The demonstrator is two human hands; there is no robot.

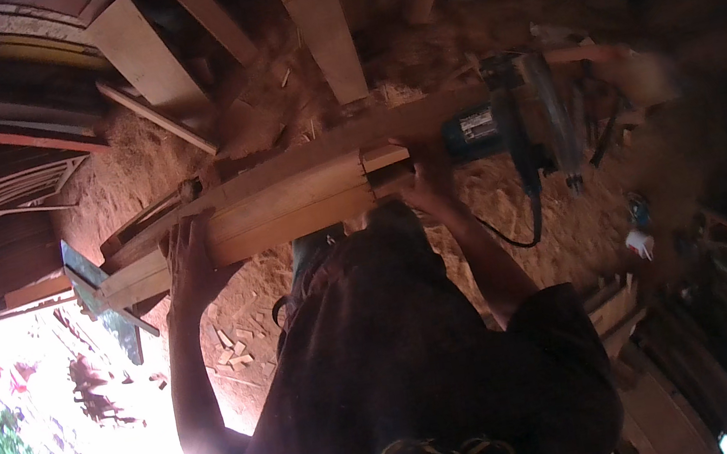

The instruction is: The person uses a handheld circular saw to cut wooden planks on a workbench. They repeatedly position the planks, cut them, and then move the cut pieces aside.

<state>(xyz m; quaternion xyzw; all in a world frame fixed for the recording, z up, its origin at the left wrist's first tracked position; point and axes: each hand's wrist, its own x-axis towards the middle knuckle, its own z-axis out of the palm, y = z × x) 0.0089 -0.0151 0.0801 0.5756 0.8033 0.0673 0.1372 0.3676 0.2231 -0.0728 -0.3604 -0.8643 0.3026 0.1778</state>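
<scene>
A long, pale wooden board [286, 208] lies across in front of my body, over a longer plank. Near its left part, my left hand [190, 258] grips it, with the fingers over the top. My right hand [428, 184] holds the right end, where a small stepped block of wood [385, 156] shows. Whether this block belongs to the board I cannot tell. A thin dark line runs along the board's length. Just right of my right hand sits a power tool [473, 132] with a blue-green body and a dark cord.
The supporting plank [315, 151] stretches behind the board. Sawdust and shavings [492, 208] cover the ground, with small wood offcuts [236, 349] at lower left. Long timbers [320, 27] lean at the far side. A white-and-blue object [638, 242] lies at right. Bright daylight enters at lower left.
</scene>
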